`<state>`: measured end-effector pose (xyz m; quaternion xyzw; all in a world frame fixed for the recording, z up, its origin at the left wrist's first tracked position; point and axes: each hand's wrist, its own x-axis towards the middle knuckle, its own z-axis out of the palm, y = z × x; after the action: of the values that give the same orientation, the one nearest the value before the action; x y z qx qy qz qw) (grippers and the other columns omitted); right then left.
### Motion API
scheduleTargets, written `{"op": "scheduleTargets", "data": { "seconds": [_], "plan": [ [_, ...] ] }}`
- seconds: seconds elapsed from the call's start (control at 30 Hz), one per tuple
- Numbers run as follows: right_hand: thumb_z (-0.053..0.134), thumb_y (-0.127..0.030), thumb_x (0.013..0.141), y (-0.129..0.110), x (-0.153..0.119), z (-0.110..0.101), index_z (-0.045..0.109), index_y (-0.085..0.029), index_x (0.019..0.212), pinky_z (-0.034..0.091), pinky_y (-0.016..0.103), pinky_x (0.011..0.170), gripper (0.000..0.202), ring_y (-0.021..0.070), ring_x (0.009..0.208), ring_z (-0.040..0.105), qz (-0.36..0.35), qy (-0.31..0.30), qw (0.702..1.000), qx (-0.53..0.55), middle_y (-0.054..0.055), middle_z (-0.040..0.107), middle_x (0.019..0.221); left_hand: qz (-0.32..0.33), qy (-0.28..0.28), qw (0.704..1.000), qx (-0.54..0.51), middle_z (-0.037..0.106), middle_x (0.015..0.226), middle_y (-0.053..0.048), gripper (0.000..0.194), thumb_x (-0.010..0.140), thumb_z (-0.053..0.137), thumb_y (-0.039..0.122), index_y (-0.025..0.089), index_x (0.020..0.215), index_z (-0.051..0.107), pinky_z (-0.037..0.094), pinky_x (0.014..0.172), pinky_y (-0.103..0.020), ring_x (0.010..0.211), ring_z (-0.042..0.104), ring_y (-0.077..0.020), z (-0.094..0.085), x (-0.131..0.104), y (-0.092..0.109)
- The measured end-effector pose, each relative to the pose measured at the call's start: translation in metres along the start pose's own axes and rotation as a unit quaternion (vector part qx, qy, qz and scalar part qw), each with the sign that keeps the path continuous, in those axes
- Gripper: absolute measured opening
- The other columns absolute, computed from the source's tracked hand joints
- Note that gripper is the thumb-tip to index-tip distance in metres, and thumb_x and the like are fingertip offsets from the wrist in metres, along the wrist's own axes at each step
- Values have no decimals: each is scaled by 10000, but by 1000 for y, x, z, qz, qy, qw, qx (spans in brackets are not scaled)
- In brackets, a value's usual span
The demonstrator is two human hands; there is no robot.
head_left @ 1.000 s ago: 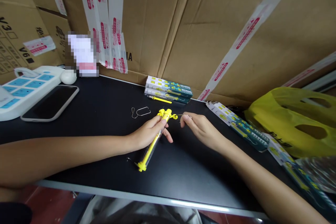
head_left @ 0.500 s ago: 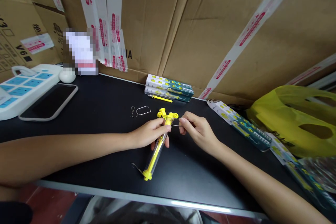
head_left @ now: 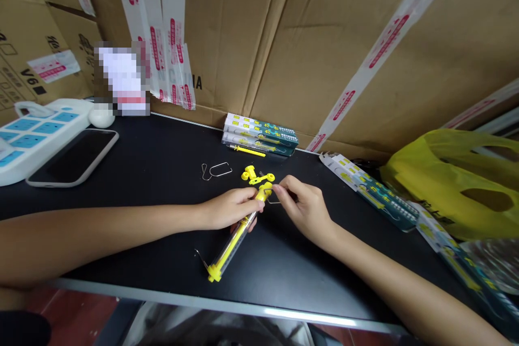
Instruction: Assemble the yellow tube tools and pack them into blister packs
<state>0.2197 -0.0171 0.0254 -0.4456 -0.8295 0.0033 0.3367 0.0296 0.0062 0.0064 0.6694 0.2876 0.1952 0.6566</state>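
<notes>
My left hand [head_left: 229, 208] is wrapped round the upper part of a tubular spring scale [head_left: 229, 253], which has a clear barrel, a yellow core and yellow ends. The scale lies tilted, its lower end toward me, with a thin metal hook [head_left: 200, 258] sticking out there. Between thumb and fingers, my right hand [head_left: 307, 206] pinches a bent wire loop [head_left: 274, 203]. One wire end meets the scale's yellow top cap [head_left: 264, 190]; whether it sits in a hole I cannot tell. Just beyond lie small yellow plastic parts [head_left: 252, 172] and a little spring [head_left: 261, 174].
Another bent wire loop [head_left: 219, 171] and a yellow rod [head_left: 250, 151] lie farther back. Boxes [head_left: 261, 134] stand against the cardboard; more boxes [head_left: 371, 194] and a yellow bag [head_left: 450, 184] are right. A phone [head_left: 75, 158] and power strip [head_left: 44, 132] sit left.
The spring scale has tilted more, its lower end swinging left and its top moving slightly down, away from the small yellow parts. The wire loop in my right hand now meets the cap from above.
</notes>
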Motion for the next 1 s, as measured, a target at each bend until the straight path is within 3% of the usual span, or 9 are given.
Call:
{"op": "scheduleTargets", "data": {
  "seconds": [0.1,0.2,0.3,0.4,0.67,1.0],
  "plan": [
    [431,-257,933,-2,0,2,397,-209,655,300,216,465,284,92,451,410,-38,5,999,-34,-20,468,539,-4,19,1000,-9,541,515,30,190,882,410,335,168,802,454,346,404,-175,413,478,-84,2,0,0],
    [413,-224,935,-8,1,1,386,-212,678,297,217,461,258,96,448,408,-59,-29,997,-29,-22,468,545,14,47,999,-11,494,458,47,302,890,405,436,175,742,438,343,395,-180,387,465,-85,4,1,-1],
    [383,-214,949,-14,1,-1,424,-209,748,340,214,498,205,103,494,464,-41,-99,994,27,-5,525,616,21,67,998,-1,480,430,47,387,884,399,516,177,700,432,340,380,-186,365,478,-92,5,3,-2],
    [373,-251,962,-16,2,-1,428,-211,780,372,222,533,194,106,528,475,6,-129,986,102,-12,519,639,17,84,996,0,479,418,49,383,894,395,490,178,677,436,342,370,-183,352,487,-93,7,4,-1],
    [438,-341,946,-9,1,10,467,-198,821,474,231,558,192,107,610,540,129,-95,952,260,-2,553,730,27,91,994,-60,496,406,47,405,904,380,516,175,697,449,324,345,-171,317,450,-78,7,2,-3],
    [534,-378,892,-11,8,14,443,-192,750,550,227,526,251,90,595,551,160,-98,876,445,-18,543,696,5,66,972,-226,478,367,40,416,930,347,457,167,648,447,335,316,-162,272,400,-68,14,1,2]
  ]
}}
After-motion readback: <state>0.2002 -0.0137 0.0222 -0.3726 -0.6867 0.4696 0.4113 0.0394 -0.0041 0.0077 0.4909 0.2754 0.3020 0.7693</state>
